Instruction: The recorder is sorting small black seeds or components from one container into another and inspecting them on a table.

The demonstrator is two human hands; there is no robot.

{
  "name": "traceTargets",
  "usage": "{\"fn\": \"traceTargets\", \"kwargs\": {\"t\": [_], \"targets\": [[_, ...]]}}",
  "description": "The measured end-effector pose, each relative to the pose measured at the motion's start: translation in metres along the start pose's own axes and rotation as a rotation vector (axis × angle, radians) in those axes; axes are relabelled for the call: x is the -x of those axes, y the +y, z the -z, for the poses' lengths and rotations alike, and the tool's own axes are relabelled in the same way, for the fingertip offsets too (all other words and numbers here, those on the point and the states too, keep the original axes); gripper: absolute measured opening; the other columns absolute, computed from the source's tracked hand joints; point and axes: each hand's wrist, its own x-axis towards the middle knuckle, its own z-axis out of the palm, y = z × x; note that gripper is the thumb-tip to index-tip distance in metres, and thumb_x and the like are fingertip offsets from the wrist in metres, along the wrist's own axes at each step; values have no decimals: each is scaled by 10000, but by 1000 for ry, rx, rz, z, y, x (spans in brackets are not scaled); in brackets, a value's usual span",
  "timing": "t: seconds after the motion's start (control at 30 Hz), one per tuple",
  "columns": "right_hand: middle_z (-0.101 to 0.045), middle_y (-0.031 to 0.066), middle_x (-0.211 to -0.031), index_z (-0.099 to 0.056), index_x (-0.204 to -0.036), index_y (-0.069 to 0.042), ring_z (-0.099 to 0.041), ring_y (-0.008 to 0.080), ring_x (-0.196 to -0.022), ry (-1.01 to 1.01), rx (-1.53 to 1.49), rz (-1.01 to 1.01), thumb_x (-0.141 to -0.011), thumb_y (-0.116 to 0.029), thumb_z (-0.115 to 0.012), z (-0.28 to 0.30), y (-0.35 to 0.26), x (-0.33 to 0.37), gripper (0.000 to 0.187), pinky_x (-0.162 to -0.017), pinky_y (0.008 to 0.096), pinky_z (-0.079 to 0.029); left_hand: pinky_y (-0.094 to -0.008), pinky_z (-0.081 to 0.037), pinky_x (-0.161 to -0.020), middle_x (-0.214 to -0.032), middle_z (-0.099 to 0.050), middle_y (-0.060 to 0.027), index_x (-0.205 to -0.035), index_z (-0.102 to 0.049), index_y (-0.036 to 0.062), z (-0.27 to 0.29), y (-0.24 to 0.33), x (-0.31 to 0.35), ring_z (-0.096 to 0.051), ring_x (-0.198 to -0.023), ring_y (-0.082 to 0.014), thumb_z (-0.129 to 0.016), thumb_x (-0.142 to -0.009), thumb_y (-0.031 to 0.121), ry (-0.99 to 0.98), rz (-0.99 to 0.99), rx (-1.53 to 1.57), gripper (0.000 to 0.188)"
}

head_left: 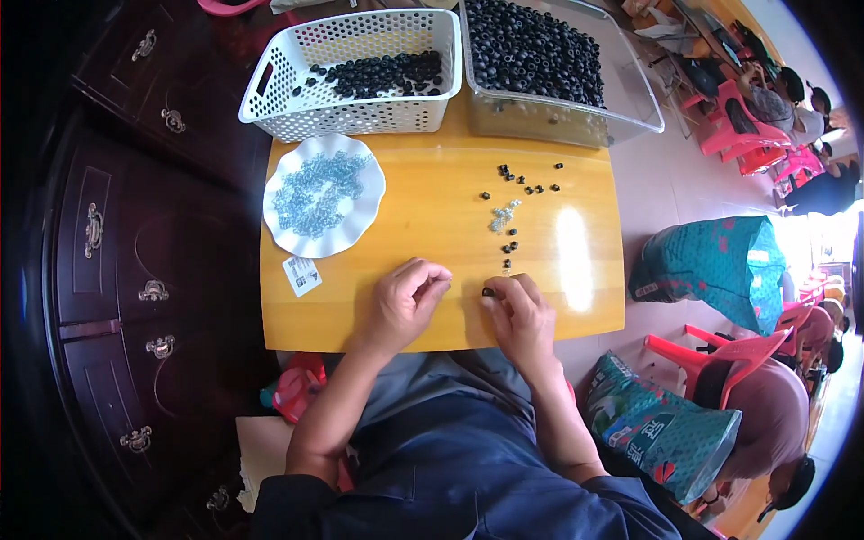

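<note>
My right hand (526, 317), over the near edge of the yellow table, pinches a small black ring-shaped part (488, 292) between thumb and fingertips. To its left, my left hand (407, 302) is closed, thumb against the curled fingers; whatever it may hold cannot be made out. Several loose black parts (512, 246) lie scattered beyond my right hand. Among them sits a little pile of clear, pale pieces (504, 216). At the table's left, a white wavy-rimmed plate (367, 221) carries many small translucent bluish pieces (317, 193).
A white perforated basket (351, 121) with black parts stands at the table's far side, beside a clear plastic bin (540, 126) heaped with more. A white card (302, 275) lies below the plate. Teal sacks (711, 270) and red chairs (733, 360) are at right; dark drawers (144, 243) at left.
</note>
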Motion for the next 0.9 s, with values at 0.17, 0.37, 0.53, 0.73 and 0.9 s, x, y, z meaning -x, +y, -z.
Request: {"fn": "traceTargets", "kwargs": {"t": [0.17, 0.37, 0.53, 0.73, 0.9], "targets": [[-677, 76, -928, -667, -1026, -37, -632, 167, -769, -73, -634, -220, -883, -55, -696, 2, 11, 17, 148, -695, 285, -509, -244, -489, -648, -842, -655, -44, -929, -654, 4, -3, 32, 5, -600, -714, -104, -688, -880, -21, -120, 137, 297, 64], [-697, 23, -963, -667, -1083, -10, -621, 67, -792, -165, -1206, -475, -898, -27, -724, 0, 23, 26, 195, -719, 208, -501, -240, -482, -642, -859, -660, -51, -921, -676, 2, -11, 46, 0, -600, -726, -112, -706, -865, -29, -130, 99, 338, 70], [-700, 43, -1017, -676, -1146, 1, -637, 124, -938, -211, -1221, -542, -899, -105, -723, -1, 28, 29, 273, -857, 279, -505, -239, -477, -635, -862, -662, -59, -919, -678, -3, -16, 50, 1, -600, -726, -117, -711, -851, -47, -144, 101, 291, 87], [-702, 50, -1040, -664, -1170, 0, -643, 135, -974, -253, -1327, -573, -897, -99, -729, 2, 33, 29, 297, -888, 285, -508, -244, -487, -639, -858, -662, -75, -906, -673, -9, -19, 59, 1, -615, -728, -140, -719, -828, -62, -155, 46, 162, 106], [-698, 47, -1022, -657, -1129, -10, -658, 138, -981, -289, -1412, -580, -879, -44, -736, 5, 31, 26, 264, -898, 289, -524, -261, -505, -683, -854, -666, -86, -895, -670, -10, -18, 64, 1, -633, -756, -169, -729, -830, -48, -169, 40, 137, 96]]}}
